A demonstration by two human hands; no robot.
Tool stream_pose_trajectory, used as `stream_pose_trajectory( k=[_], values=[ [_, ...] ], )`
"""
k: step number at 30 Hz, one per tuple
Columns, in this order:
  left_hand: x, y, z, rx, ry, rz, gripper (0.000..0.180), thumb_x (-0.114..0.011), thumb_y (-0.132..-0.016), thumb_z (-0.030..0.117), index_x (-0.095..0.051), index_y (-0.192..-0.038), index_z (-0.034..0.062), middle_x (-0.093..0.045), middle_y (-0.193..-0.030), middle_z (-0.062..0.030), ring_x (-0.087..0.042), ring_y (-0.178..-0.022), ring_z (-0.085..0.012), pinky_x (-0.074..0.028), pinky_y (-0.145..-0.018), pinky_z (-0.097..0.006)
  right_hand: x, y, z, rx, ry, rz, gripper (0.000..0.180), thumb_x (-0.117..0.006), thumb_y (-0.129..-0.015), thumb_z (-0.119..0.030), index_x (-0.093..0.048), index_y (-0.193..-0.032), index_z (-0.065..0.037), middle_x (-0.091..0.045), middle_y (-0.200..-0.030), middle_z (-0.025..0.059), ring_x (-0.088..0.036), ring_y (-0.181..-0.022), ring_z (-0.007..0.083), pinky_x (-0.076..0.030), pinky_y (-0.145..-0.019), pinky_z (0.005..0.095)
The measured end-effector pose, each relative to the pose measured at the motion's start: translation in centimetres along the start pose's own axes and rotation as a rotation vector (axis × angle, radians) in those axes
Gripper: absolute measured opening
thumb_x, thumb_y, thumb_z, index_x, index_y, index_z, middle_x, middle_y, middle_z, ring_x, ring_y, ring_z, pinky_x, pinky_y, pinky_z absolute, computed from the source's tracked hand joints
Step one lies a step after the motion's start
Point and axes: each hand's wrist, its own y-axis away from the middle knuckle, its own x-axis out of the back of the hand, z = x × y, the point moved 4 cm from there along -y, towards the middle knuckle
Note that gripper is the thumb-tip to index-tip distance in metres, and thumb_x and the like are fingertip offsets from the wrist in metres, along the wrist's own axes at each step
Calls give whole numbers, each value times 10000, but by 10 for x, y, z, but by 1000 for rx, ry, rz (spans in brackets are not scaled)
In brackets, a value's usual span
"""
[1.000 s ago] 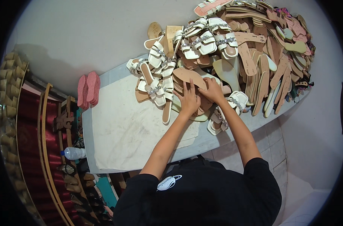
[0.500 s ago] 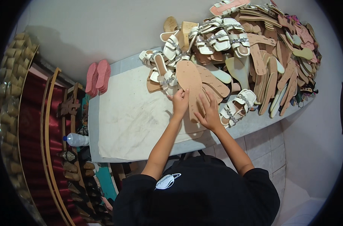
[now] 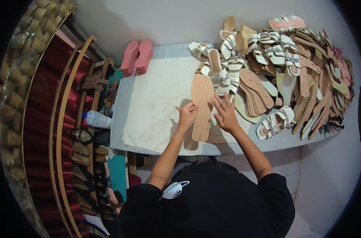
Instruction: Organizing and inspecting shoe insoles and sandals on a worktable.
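Note:
A tan shoe insole (image 3: pixel 202 113) with small dark marks hangs lengthwise over the table in front of me. My left hand (image 3: pixel 187 115) pinches its left edge between thumb and fingers. Close by its right edge, my right hand (image 3: pixel 227 114) is open with the fingers spread; whether a fingertip touches the insole I cannot tell. Just right of that hand lies a fanned stack of similar tan insoles (image 3: pixel 256 93). White strappy sandals with silvery chain trim (image 3: pixel 224 77) stand behind the insole, and a white sandal pair (image 3: pixel 275 122) sits near the table's front edge.
A pale cloth (image 3: pixel 156 103) covers the left of the table (image 3: pixel 119 129). Pink soles (image 3: pixel 144 57) stack at its back left corner. More insoles (image 3: pixel 311 103) pile up at right. A water bottle (image 3: pixel 97 119) and wooden rack (image 3: pixel 63 135) with shoes stand left.
My left hand has drawn the tan insole off the fanned stack to the left and nearer me. My right hand stays beside it, fingers spread. The view has shifted left.

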Motion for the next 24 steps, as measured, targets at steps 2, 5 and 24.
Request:
stream_pose_trajectory(
  k=[2, 5, 24],
  values=[
    [30, 5, -8, 5, -19, -5, 252, -458, -878, 212, -592, -1001, 37, -666, -786, -56, -620, -748, -129, 277, -890, -527, -20, -21, -27, 116, 17, -70, 496, -390, -851, -368, -352, -1316, -200, -272, -1396, 12, -150, -1300, 343, 60, -964, 629],
    [56, 16, 8, -38, -6, 6, 246, -455, -878, 214, -596, -983, 41, -665, -818, -54, -616, -781, -135, 266, -892, -541, -46, -50, -52, 280, 131, -165, 509, -374, -851, -413, -337, -1324, -228, -259, -1401, -10, -173, -1304, 293, 68, -965, 626],
    [254, -5, -37, 25, 132, 139, 237, -454, -902, 143, -539, -956, -70, -633, -859, -80, -567, -696, -59, -441, -617, -175, -214, -102, -150, -477, -1057, -22, 599, -554, -828, -73, -251, -1344, -47, -539, -907, 75, -558, -679, 98, -456, -558, 210]
  ],
)
